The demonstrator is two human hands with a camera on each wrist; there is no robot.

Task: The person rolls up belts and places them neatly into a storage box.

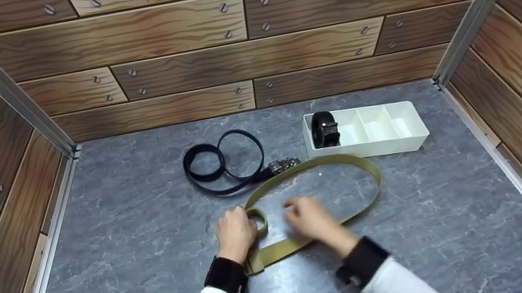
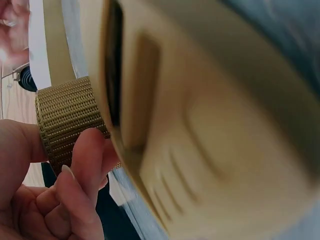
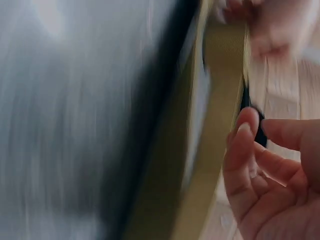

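Note:
A khaki webbing belt loops across the tabletop in the head view, one end wound into a small roll. My left hand grips that roll between thumb and fingers. The belt's tan buckle looms large and blurred in the left wrist view, close to that wrist. To the right of the roll, my right hand hovers by the belt's strap, fingers loosely curled. Nothing shows between its thumb and fingertips in the right wrist view, where the strap passes beside them.
Behind the khaki belt lies a loosely coiled black belt with a metal buckle. A white divided box stands at the back right. Its leftmost compartment holds a rolled dark belt. Wood-patterned walls enclose three sides.

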